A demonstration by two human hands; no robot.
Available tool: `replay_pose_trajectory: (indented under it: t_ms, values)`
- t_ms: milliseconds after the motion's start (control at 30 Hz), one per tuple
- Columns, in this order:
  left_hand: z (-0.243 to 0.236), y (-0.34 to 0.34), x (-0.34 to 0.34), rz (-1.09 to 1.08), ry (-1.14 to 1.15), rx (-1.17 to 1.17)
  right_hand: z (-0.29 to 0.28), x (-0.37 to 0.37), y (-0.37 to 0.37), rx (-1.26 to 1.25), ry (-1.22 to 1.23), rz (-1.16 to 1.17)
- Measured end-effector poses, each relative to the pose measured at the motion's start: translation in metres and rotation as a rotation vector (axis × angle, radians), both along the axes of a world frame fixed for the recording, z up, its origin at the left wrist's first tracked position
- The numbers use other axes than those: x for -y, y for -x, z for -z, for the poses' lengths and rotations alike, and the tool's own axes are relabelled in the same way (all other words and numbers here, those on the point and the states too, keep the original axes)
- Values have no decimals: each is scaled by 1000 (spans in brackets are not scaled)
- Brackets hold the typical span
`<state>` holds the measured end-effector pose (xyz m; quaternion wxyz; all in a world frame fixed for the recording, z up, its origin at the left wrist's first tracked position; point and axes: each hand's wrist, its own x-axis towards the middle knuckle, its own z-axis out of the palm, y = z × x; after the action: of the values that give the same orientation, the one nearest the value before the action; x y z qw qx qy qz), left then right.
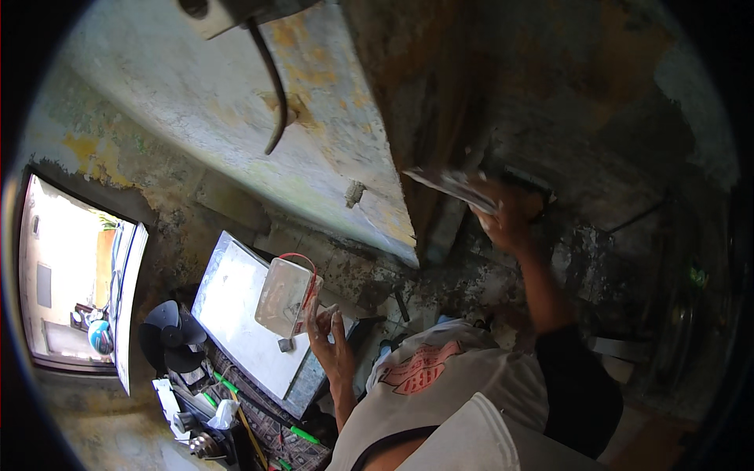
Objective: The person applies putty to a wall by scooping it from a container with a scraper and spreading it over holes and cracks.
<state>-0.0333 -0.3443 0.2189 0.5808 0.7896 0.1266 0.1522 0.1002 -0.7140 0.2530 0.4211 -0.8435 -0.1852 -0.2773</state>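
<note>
My left hand (333, 345), its fingers whitened, grips the side of a clear plastic tub (284, 297) with a thin red handle. The tub is tilted, and pale residue coats its inside. Some of the fingers are hidden against it. Up at the right, my right hand (503, 216) is closed on a flat, thin-bladed trowel (452, 187), which is blurred by motion. Its blade points left toward the wall corner (404, 208), where the paint is flaking; whether it touches the wall cannot be made out.
A white-topped table (228, 302) stands below the tub, with a small grey block (286, 345) on it. Beside it are a dark fan (171, 336) and cluttered tools. A cable (275, 94) hangs from above. An open window (75, 275) is at the left.
</note>
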Motion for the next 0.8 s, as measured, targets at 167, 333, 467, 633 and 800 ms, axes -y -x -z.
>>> replay_pose_trajectory:
  t_ms: [167, 333, 467, 633, 800]
  values:
    - [-7, 7, 22, 51, -43, -69, 112, -17, 73, -581, -1399, 171]
    - [-7, -5, 55, 167, -75, -135, 131, -17, 78, -708, -1514, 57]
    - [-9, -10, 66, 241, -162, -143, 99, -17, 50, -717, -1457, -58]
    - [-13, -3, 72, 228, -225, -77, 67, -13, 28, -722, -1583, -271]
    - [-9, 14, 58, 191, -225, -145, -31, 5, 13, -232, -919, -307]
